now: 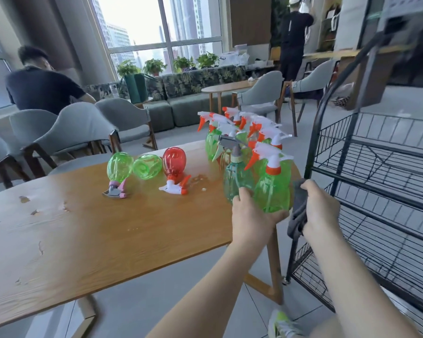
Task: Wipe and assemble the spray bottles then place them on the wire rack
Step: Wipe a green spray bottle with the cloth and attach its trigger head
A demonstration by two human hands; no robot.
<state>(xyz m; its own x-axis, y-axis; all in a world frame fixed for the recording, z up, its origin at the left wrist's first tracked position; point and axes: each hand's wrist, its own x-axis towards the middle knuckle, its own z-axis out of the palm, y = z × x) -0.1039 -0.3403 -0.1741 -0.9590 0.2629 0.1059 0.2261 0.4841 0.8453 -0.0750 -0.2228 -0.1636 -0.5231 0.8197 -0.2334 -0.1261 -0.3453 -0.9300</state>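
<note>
Green spray bottle (272,189) held off table edge (244,240), beside wire rack (376,191).

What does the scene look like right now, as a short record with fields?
left hand: grips the base of a green bottle
right hand: grips a grey cloth against the bottle
table: three bottles lying down, a cluster upright at the far right end
rack: black wire, right of the table, visible shelves hold no bottles
</note>
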